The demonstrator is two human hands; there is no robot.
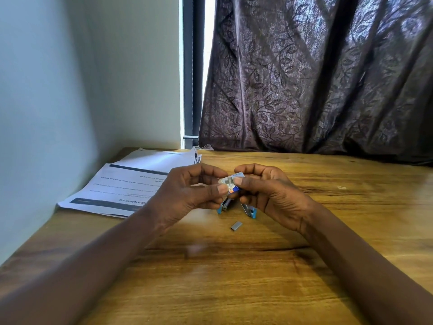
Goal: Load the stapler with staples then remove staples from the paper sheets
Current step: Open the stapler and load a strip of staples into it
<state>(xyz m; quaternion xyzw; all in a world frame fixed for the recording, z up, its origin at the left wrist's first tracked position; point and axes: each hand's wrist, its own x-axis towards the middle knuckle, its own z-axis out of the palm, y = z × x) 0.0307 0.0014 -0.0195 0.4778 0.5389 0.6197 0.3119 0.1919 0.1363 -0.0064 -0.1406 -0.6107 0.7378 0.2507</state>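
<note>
Fingers [221,189] of the left hand [192,191] and right hand [267,193] are pinched on a small staple box [230,181] held just above the opened stapler [251,211] on the desk [234,277], a staple strip [236,225] is laid nearby, so loading is judged unfinished and the paper sheets [126,184] not yet started.

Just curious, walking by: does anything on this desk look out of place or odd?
A short strip of staples lies loose on the table, outside the small box that the left hand and right hand pinch. Farther right sits a tiny bent wire, perhaps a stray staple.
</note>
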